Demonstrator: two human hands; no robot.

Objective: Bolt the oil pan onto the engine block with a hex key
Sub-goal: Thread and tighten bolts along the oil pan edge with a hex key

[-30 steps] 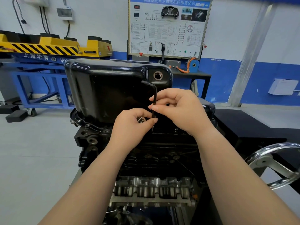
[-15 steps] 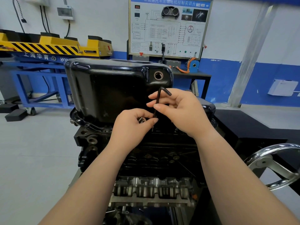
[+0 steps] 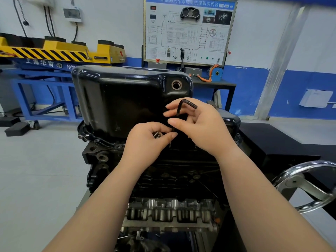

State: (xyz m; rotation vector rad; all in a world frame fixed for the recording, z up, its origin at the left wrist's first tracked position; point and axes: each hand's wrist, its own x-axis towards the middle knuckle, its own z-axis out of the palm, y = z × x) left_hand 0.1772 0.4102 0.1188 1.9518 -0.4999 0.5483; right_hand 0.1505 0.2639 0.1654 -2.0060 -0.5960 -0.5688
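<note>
The black oil pan [image 3: 123, 99] sits upside-down on the engine block [image 3: 101, 157], its flange lying along the block's top edge. A round drain hole [image 3: 176, 85] opens near the pan's upper right corner.

Both hands work in front of the pan's near wall, toward its right side. The right hand [image 3: 203, 128] pinches the hex key [image 3: 179, 110] between thumb and fingers partway down the long shank. The key stands nearly upright against the pan wall, its short arm at the top pointing right, away from the drain hole above it. The lower end of the key runs down to the pan's flange, where it is too dark to tell whether it sits in a bolt head.

The left hand [image 3: 145, 140] is just left of the key, at the foot of the pan wall, fingers curled round a few small silver bolts [image 3: 157, 134], thumb tip beside the shank.

A steel handwheel [image 3: 309, 186] stands well to the right of the pan and below it. Behind the pan hangs a wiring training board [image 3: 189, 30], with a yellow lift [image 3: 60, 51] behind it on the left.
</note>
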